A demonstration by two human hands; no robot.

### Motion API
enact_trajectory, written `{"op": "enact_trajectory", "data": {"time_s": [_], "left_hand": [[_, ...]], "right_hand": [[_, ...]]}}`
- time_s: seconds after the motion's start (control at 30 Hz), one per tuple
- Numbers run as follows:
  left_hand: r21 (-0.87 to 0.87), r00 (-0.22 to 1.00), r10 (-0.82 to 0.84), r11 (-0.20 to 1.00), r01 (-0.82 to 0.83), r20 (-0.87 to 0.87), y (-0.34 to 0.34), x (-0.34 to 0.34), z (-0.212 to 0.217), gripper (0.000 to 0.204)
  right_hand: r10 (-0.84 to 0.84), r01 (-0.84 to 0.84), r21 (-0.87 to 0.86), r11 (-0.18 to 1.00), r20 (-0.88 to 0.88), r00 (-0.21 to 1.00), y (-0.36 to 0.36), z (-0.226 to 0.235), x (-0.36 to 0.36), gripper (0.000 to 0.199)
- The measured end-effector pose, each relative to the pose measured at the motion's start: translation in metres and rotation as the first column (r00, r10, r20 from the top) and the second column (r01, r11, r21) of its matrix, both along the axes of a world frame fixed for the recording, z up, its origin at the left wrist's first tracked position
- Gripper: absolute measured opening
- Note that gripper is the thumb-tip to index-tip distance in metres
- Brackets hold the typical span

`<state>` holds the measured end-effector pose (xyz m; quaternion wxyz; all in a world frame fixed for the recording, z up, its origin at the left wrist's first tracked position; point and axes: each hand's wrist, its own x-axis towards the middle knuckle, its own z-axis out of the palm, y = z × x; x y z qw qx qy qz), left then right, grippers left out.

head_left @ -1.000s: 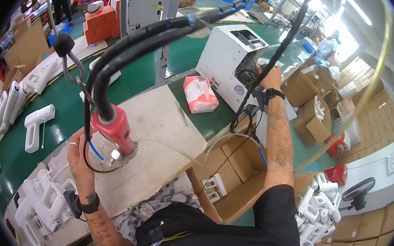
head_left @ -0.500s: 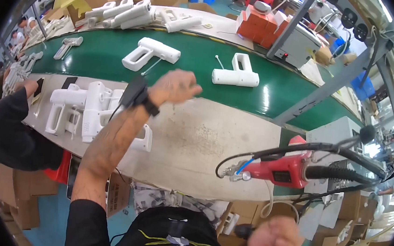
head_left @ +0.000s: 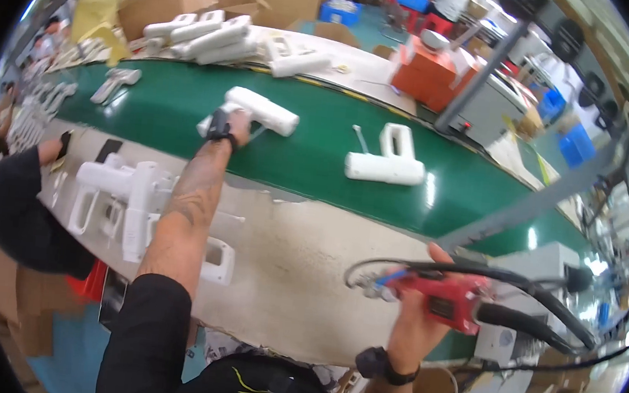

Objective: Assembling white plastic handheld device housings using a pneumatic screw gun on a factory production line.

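Observation:
On the green conveyor belt (head_left: 320, 133) lies a white gun-shaped plastic housing (head_left: 266, 110). My left hand (head_left: 238, 126) is closed at its handle, which the hand and wrist device mostly hide. A second white housing (head_left: 384, 169) rests farther right on the belt, handle pointing away from me. My right hand (head_left: 416, 318) wraps round a red hand tool (head_left: 451, 298) with a metal tip, a blue tube and black cables. The tool is slightly blurred, above the right part of the worktable.
Several white housings (head_left: 137, 211) crowd the left of the pale worktable (head_left: 293, 269). Beside them a co-worker's dark sleeve (head_left: 29, 209) reaches in. A slanted grey metal post (head_left: 523, 207) stands at the right. More housings (head_left: 209, 37) lie beyond the belt, near orange boxes (head_left: 430, 72).
My left hand has moved forward and left onto the housing on the belt. My right hand has risen from below the table edge and taken hold of the red tool. The view has shifted.

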<state>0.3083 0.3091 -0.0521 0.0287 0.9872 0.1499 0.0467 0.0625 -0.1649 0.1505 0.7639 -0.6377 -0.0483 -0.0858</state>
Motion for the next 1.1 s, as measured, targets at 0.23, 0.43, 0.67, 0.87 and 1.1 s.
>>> {"op": "enact_trajectory", "data": {"time_s": [0.23,0.43,0.67,0.87,1.1], "left_hand": [[0.0,0.794,-0.567,0.814,0.581,0.219,-0.063,-0.038,0.064,0.035],[-0.198,0.456,-0.874,0.423,0.884,0.168,-0.17,-0.134,0.107,0.033],[-0.075,0.339,-0.941,0.338,0.938,-0.005,-0.224,-0.202,0.074,0.028],[-0.321,0.659,-0.752,0.623,0.713,0.003,-0.287,-0.233,0.098,0.04],[-0.327,0.575,-0.805,0.51,0.796,0.144,-0.292,-0.243,0.079,0.059]], "right_hand": [[-0.096,0.125,-0.08,0.989,0.298,0.95,-0.04,-0.026,-0.009,0.075],[-0.273,0.318,-0.101,0.943,0.314,0.909,-0.05,-0.017,-0.027,0.071],[-0.33,0.38,-0.085,0.921,0.345,0.878,-0.08,-0.024,-0.045,0.071],[-0.194,0.223,-0.059,0.973,0.313,0.93,-0.084,-0.013,-0.059,0.072],[0.317,-0.364,-0.007,0.931,0.504,0.803,-0.076,-0.007,-0.026,0.072]]}}
